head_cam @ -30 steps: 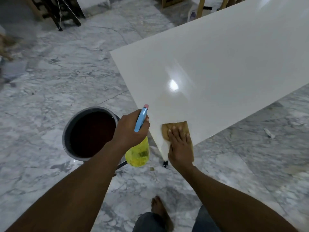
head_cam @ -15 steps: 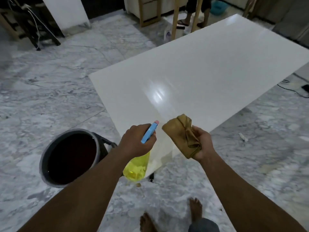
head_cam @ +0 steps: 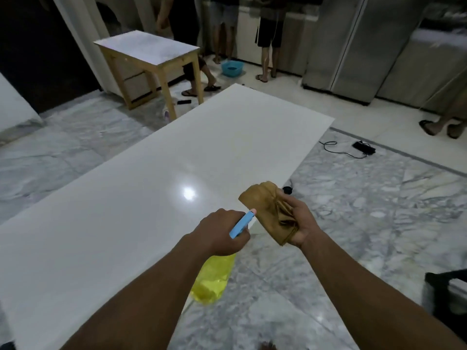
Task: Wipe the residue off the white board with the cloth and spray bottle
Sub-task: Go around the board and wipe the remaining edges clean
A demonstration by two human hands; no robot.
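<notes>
A large glossy white board (head_cam: 141, 188) lies low over the marble floor and stretches from the near left to the far middle, with a lamp's glare on it. My left hand (head_cam: 219, 233) grips a spray bottle (head_cam: 214, 279) with a yellow body and a blue head, its nozzle pointing up and right at the board's right edge. My right hand (head_cam: 300, 223) holds a bunched tan cloth (head_cam: 265, 208) in the air just beside that nozzle, off the board.
A wooden table (head_cam: 149, 54) with a white top stands beyond the board. Several people stand at the far counter, next to a blue basin (head_cam: 232, 68). A black cable and power strip (head_cam: 364, 147) lie on the floor at right. A dark object (head_cam: 444, 291) sits at the right edge.
My right hand has lifted the cloth off the board's near corner and bunched it up. My view has swung up and along the board, and the dark bucket has dropped out of sight.
</notes>
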